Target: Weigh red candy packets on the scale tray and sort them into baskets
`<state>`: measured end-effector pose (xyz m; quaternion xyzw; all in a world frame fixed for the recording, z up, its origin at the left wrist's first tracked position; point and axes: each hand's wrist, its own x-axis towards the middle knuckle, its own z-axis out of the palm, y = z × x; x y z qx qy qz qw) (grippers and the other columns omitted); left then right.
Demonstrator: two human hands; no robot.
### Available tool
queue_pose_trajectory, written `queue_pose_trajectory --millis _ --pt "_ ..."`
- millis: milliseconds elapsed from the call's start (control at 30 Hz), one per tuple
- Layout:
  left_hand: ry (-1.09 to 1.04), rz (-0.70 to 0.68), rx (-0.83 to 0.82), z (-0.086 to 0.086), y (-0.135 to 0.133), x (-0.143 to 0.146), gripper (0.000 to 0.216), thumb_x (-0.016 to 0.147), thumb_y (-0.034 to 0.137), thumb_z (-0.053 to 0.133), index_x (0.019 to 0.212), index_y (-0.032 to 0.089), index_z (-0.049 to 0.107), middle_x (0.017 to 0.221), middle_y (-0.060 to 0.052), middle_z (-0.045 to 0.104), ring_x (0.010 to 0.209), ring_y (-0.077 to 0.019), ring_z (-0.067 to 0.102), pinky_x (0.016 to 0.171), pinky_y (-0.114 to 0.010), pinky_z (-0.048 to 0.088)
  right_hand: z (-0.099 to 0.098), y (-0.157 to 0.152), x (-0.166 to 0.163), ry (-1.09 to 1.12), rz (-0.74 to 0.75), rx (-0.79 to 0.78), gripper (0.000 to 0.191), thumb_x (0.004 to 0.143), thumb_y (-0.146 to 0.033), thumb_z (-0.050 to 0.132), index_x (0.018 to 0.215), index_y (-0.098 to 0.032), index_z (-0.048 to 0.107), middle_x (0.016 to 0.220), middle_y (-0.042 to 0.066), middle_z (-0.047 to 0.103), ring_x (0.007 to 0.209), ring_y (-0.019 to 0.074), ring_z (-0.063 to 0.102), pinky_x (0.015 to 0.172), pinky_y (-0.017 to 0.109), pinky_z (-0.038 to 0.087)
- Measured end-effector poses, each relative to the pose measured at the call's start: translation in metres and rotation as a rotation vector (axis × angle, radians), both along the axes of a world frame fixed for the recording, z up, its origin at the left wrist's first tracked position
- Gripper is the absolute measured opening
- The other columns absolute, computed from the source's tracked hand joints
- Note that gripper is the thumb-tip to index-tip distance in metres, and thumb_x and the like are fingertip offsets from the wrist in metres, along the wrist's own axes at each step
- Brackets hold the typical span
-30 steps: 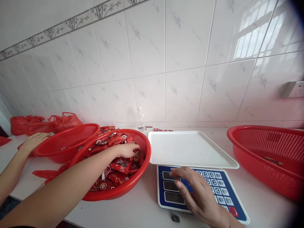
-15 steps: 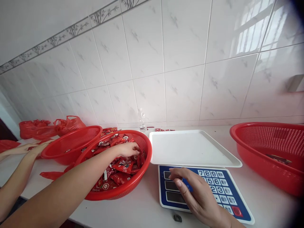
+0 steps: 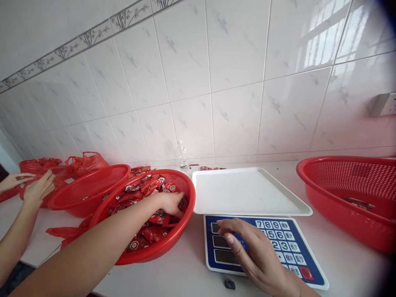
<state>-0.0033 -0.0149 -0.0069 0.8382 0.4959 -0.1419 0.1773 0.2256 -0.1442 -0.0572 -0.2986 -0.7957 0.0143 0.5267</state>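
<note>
My left hand (image 3: 171,203) reaches down into a red plastic basket (image 3: 145,256) of small red wrapped packets (image 3: 154,233). Its fingers curl around packets by the basket's right side; the fingertips are partly hidden there. Over the blue keypad panel of a weighing scale (image 3: 218,264) hovers my right hand (image 3: 252,247), loosely curved, thumb and index finger apart, holding nothing that I can see. It covers part of the displays and keys. Behind the panel lies the scale's white tray (image 3: 247,192), bare, close against the basket's right rim.
Another red basket (image 3: 343,206) stands at the right with a few packets inside. At the left, another person's hands (image 3: 38,187) are near red plastic bags (image 3: 86,164) and a further basket (image 3: 93,187). A clear bottle (image 3: 182,156) stands by the wall. A small dark object (image 3: 229,284) lies before the scale.
My left hand has sunk deeper among the packets, its fingers now pointing down. The right hand stays over the scale. The other person's hands have lifted and moved apart.
</note>
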Motion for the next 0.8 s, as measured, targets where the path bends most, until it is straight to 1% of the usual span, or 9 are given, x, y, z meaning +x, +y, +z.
queue_pose_trajectory --millis 100,167,267,400,500,567,667,733,800 --pt "0.027 -0.011 0.108 -0.007 -0.001 0.0 0.058 0.064 0.035 0.067 0.118 0.021 0.052 0.119 -0.012 0.053 0.101 -0.031 0.056 0.082 -0.037 0.047 -0.001 0.001 0.0 -0.007 0.0 -0.007 0.016 0.092 -0.021 0.04 0.101 -0.022 0.053 0.076 0.002 0.067 0.066 0.0127 0.064 0.059 0.022 0.052" --pt "0.009 -0.043 0.115 -0.01 0.0 0.0 0.048 0.065 0.033 0.066 0.112 0.023 0.056 0.12 -0.01 0.05 0.103 -0.03 0.055 0.084 -0.036 0.045 -0.002 0.001 0.0 -0.009 0.0 -0.009 0.016 0.092 -0.021 0.04 0.102 -0.022 0.052 0.075 0.002 0.066 0.066 0.0127 0.064 0.059 0.022 0.052" --pt "-0.039 -0.041 0.113 -0.011 0.001 -0.003 0.042 0.065 0.026 0.065 0.107 0.024 0.059 0.122 -0.007 0.048 0.104 -0.0269 0.054 0.085 -0.032 0.044 -0.002 0.001 0.0 -0.013 0.006 -0.021 0.016 0.093 -0.02 0.039 0.102 -0.022 0.052 0.075 0.002 0.066 0.065 0.0127 0.064 0.058 0.022 0.051" --pt "-0.142 -0.031 0.112 -0.004 -0.001 -0.011 0.035 0.064 0.019 0.066 0.098 0.023 0.061 0.124 -0.005 0.045 0.104 -0.0243 0.053 0.084 -0.029 0.044 -0.001 0.0 0.0 0.0 0.019 -0.024 0.017 0.093 -0.021 0.039 0.102 -0.021 0.053 0.074 0.002 0.066 0.064 0.0121 0.063 0.058 0.022 0.051" --pt "-0.254 0.004 0.094 0.009 -0.002 -0.021 0.022 0.064 0.022 0.068 0.084 0.02 0.06 0.124 -0.005 0.045 0.098 -0.0223 0.054 0.08 -0.029 0.044 0.001 -0.001 -0.001 0.008 0.02 -0.025 0.017 0.093 -0.022 0.039 0.101 -0.021 0.054 0.073 0.001 0.066 0.063 0.0117 0.063 0.057 0.022 0.051" --pt "-0.334 0.062 0.085 0.02 -0.002 -0.029 0.021 0.064 0.028 0.07 0.079 0.019 0.059 0.118 -0.005 0.05 0.094 -0.0215 0.056 0.079 -0.029 0.043 0.002 -0.001 -0.001 0.01 0.024 -0.032 0.017 0.093 -0.023 0.038 0.101 -0.021 0.054 0.073 0.001 0.066 0.062 0.0118 0.063 0.056 0.022 0.051" --pt "-0.519 0.218 0.027 0.035 -0.003 -0.036 0.027 0.067 0.037 0.068 0.084 0.019 0.057 0.1 -0.003 0.06 0.093 -0.0212 0.057 0.078 -0.03 0.043 0.001 0.0 -0.001 0.022 0.036 -0.034 0.018 0.093 -0.023 0.039 0.101 -0.021 0.054 0.074 0.001 0.067 0.063 0.0119 0.064 0.057 0.023 0.051" --pt "-0.667 0.346 -0.027 0.04 -0.006 -0.035 0.031 0.069 0.041 0.067 0.088 0.02 0.055 0.092 -0.002 0.063 0.09 -0.0204 0.059 0.073 -0.029 0.044 0.0 0.001 -0.001 0.034 0.037 -0.036 0.018 0.093 -0.023 0.039 0.102 -0.021 0.054 0.075 0.001 0.067 0.064 0.0117 0.064 0.058 0.022 0.051" --pt "-0.791 0.433 -0.068 0.043 -0.01 -0.028 0.033 0.071 0.044 0.066 0.091 0.02 0.054 0.092 -0.002 0.063 0.085 -0.0184 0.06 0.068 -0.027 0.044 -0.001 0.001 -0.001 0.04 0.038 -0.042 0.017 0.093 -0.022 0.039 0.102 -0.022 0.054 0.075 0.001 0.067 0.064 0.0114 0.064 0.058 0.022 0.051"
